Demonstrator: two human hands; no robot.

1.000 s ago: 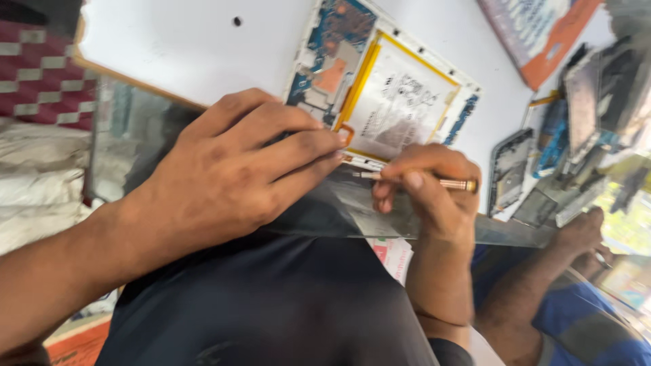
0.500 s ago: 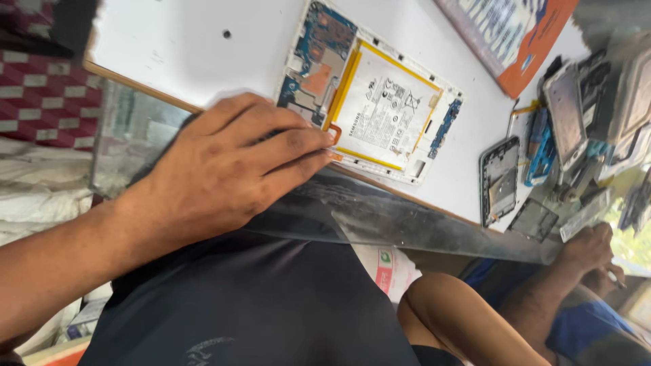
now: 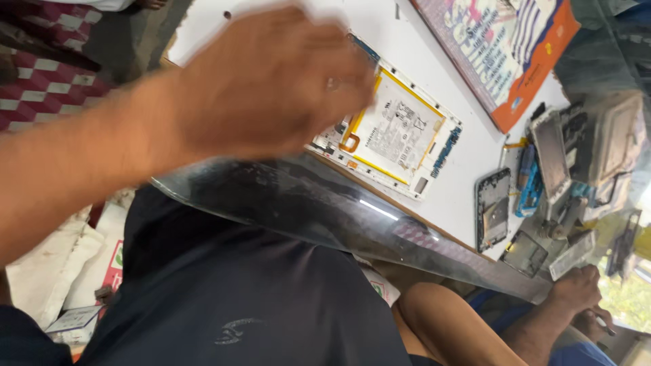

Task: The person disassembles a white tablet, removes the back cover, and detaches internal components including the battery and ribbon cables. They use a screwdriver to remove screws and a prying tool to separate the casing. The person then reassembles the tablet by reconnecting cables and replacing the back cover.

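Opened tablet point(image 3: 390, 135) lies flat on the white table point(image 3: 468, 146), back cover off, yellow-framed battery exposed. Looks light, thin, fragile: I'd grip by the outer frame edges, not the boards. Left hand point(image 3: 271, 81) hovers blurred over the tablet's left end; fingers loosely curled, holding nothing. Right hand not visible.

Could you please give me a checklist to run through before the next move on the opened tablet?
1. Opened white-framed tablet with yellow-bordered battery lies flat on the white table: ok.
2. Left hand over the tablet's left end, grip: cannot tell, blurred.
3. Right hand in view: not ok.
4. Black phone lies apart from the tablet: ok.
5. Co-worker's hand is off the tablet, below the table's edge: ok.
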